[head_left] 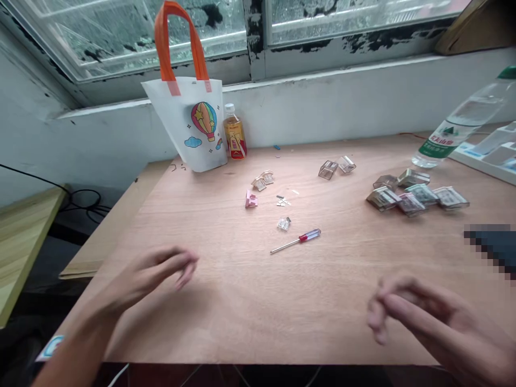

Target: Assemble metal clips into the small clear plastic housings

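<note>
My left hand [159,277] hovers above the left part of the wooden table, slightly blurred, fingers loosely bent and holding nothing visible. Low on the right, my right hand [423,314] is also blurred, its fingers loosely curled with nothing visible in them. Between and beyond both hands lies a small screwdriver [296,242] with a clear and red handle. Behind it are a small clear plastic part [284,223], several thin metal strips [283,201], a pink plastic piece [251,199] and two pale plastic pieces [263,180]. Neither hand touches any of them.
Several transparent plastic cases [415,196] are grouped at right, with two more [337,167] farther back. A water bottle [447,131], a white tray [497,164], a white bag [187,123] and an amber drink bottle [235,134] stand toward the wall. A pixelated dark object [494,244] lies at the right edge.
</note>
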Action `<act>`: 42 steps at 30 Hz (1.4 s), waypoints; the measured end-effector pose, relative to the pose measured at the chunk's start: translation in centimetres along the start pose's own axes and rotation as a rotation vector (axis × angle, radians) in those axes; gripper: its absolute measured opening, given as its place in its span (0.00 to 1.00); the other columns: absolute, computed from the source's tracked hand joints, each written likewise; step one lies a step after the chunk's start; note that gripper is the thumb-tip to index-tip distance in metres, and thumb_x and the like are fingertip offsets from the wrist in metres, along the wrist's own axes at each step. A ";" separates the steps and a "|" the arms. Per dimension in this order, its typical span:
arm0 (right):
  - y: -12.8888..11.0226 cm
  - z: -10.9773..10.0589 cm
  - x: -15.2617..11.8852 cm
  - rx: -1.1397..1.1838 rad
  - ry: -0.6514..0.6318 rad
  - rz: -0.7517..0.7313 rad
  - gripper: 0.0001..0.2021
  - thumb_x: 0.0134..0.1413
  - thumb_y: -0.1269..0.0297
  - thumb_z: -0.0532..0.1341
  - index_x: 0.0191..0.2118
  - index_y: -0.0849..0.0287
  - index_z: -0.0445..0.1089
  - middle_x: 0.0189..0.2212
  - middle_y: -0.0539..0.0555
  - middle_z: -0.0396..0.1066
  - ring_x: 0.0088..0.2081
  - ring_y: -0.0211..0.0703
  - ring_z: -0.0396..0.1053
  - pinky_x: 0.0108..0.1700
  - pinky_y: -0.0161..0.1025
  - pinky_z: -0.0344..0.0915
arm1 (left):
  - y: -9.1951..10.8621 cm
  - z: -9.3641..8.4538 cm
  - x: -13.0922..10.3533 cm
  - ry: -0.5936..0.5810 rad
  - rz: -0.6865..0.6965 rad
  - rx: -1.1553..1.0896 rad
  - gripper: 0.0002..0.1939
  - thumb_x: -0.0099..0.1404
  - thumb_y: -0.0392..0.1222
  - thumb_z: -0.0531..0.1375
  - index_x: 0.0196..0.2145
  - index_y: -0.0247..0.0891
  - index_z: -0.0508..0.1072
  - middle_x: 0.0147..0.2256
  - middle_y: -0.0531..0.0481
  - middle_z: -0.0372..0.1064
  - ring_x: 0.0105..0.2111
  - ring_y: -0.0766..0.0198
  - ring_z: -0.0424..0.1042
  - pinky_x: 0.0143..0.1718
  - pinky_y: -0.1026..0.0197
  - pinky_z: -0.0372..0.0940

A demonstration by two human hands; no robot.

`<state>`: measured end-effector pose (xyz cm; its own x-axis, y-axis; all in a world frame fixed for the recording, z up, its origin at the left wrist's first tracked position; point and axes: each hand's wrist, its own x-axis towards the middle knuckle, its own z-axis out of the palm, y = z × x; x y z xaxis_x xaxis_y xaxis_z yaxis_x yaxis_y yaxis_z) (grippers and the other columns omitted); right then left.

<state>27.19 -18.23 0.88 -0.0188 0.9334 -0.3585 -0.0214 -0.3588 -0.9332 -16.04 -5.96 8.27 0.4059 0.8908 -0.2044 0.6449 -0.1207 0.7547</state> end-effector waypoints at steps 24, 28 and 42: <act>-3.5 3.1 17.7 -0.942 -0.089 -0.845 0.20 0.59 0.71 0.54 0.51 0.57 0.79 0.30 0.53 0.81 0.24 0.37 0.69 0.31 0.34 0.61 | 2.4 10.3 18.1 -0.131 0.691 0.172 0.17 0.68 0.44 0.64 0.54 0.42 0.70 0.52 0.41 0.64 0.56 0.52 0.66 0.59 0.47 0.65; -3.4 3.2 17.7 -0.987 -0.128 -0.882 0.18 0.63 0.68 0.54 0.51 0.55 0.79 0.36 0.55 0.83 0.31 0.42 0.76 0.35 0.36 0.65 | 2.5 10.7 18.1 -0.083 0.712 0.226 0.14 0.70 0.45 0.62 0.51 0.40 0.71 0.52 0.41 0.64 0.55 0.53 0.66 0.58 0.49 0.65; -4.0 2.9 17.6 -0.698 -0.105 -0.706 0.19 0.64 0.68 0.53 0.54 0.60 0.77 0.23 0.48 0.70 0.23 0.36 0.61 0.29 0.34 0.57 | 2.8 11.1 17.9 -0.022 0.726 0.321 0.12 0.73 0.47 0.59 0.50 0.40 0.71 0.52 0.42 0.65 0.54 0.53 0.67 0.57 0.50 0.66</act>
<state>24.03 -0.35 -1.63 -0.3174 0.9127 0.2575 0.5296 0.3959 -0.7502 0.23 4.80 -0.22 0.8073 0.5323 0.2548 0.3679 -0.7916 0.4879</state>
